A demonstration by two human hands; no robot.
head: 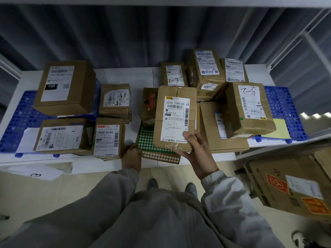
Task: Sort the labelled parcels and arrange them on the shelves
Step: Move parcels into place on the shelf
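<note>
My right hand [198, 154] grips the lower right corner of a flat brown parcel [174, 104] labelled 502D, thumb on its white label, holding it above the white shelf [139, 77]. My left hand [131, 155] rests at the shelf's front edge, touching the right side of a small labelled box [108, 137]. Several more labelled cardboard parcels lie on the shelf: a big one marked 15H [64, 86] at the left, one marked 1-3 [173, 74] at the back, another with handwriting [250, 108] at the right.
Blue perforated mats [281, 104] lie under the parcels at both ends of the shelf. A green dotted sheet [154, 149] lies at the front middle. A large cardboard box [290, 181] stands on the floor at the right. A paper marked 3 [35, 173] hangs below the shelf edge.
</note>
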